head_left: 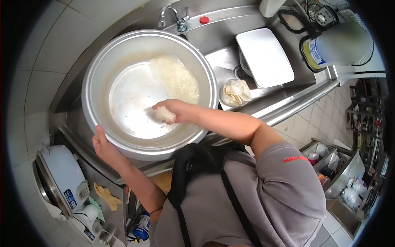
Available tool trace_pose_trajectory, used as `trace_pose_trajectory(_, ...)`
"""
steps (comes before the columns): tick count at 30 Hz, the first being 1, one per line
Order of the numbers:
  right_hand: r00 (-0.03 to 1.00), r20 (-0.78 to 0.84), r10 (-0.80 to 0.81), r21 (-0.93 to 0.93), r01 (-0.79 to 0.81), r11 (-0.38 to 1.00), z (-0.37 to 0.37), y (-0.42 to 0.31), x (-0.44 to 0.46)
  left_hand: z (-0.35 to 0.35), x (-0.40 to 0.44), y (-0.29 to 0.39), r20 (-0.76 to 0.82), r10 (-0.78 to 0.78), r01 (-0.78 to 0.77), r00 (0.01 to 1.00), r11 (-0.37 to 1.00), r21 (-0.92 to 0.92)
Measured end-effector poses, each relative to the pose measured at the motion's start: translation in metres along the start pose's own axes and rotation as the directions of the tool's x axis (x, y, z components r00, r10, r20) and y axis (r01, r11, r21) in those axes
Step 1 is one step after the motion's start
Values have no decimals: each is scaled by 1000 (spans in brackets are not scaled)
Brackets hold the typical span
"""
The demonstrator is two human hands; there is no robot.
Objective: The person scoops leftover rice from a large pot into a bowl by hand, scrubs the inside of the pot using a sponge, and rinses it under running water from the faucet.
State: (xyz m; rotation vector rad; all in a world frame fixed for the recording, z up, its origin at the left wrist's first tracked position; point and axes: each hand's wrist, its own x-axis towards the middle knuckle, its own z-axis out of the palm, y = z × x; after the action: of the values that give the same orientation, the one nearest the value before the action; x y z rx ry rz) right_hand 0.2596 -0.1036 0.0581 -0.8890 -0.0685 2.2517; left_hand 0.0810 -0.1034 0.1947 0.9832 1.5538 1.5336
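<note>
A big, round metal pot takes up the left part of the sink. Cloudy, foamy water lies along its far right inside, and small pale bits are scattered over the bare bottom. Inside the pot, my right hand is closed round a clump of white rice, palm side partly up; the grains look stuck together. At the near left rim, my left hand grips the pot's edge, with some of its fingers hidden.
Behind the pot stands a faucet, with a red cap nearby. In the sink's right part are a white-lidded container and a bowl with pale, crumpled contents. A rice cooker and yellow gloves sit lower left.
</note>
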Motion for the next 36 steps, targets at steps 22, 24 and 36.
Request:
trace_pose_trajectory(22, 610, -651, -453, -706, -705, 66, -356, 9, 10, -1, 0, 3, -44, 16, -9, 999, 989, 146)
trace_pose_trajectory(24, 715, -648, -262, -752, -656, 72, -342, -15, -7, -1, 1, 4, -53, 20, -11, 998, 988, 152)
trace_pose_trajectory(36, 933, -307, -185, -842, -176, 510, -230, -148, -133, 9, 1, 7, -79, 35, -25, 996, 993, 115)
